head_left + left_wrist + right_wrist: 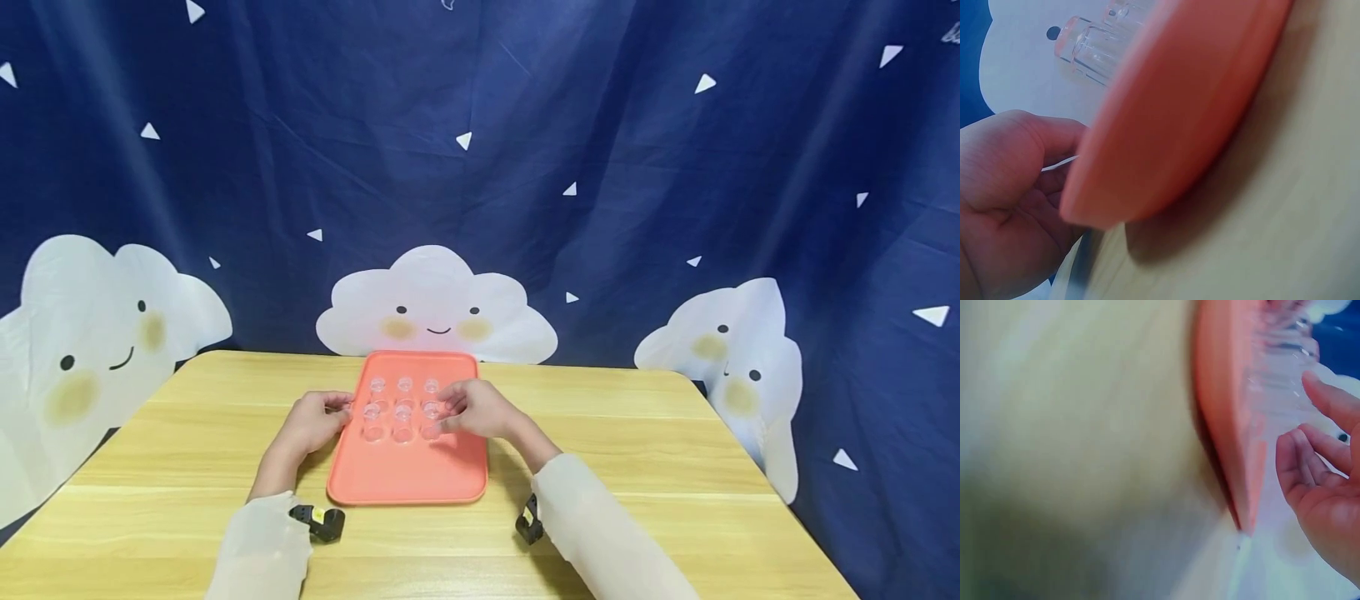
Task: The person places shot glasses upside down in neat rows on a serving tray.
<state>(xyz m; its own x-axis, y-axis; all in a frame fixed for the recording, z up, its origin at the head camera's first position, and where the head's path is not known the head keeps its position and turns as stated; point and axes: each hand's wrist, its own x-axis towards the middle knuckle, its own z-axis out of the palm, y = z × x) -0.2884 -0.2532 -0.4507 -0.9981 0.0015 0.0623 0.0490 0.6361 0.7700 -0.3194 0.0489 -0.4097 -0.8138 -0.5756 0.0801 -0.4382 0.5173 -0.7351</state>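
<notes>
A coral-red tray lies on the table, bearing several small clear cups in two rows of three. My left hand holds the tray's left edge, with thumb and fingers at the rim in the left wrist view. My right hand is over the tray's right side, fingertips right beside the front right cup. In the right wrist view the thumb and fingers are spread apart near the clear cups, not wrapped round one.
The light wooden table extends to both sides of the tray. Behind it hangs a dark blue curtain with white triangles and smiling clouds. A black wrist camera sits by the left sleeve, another camera by the right.
</notes>
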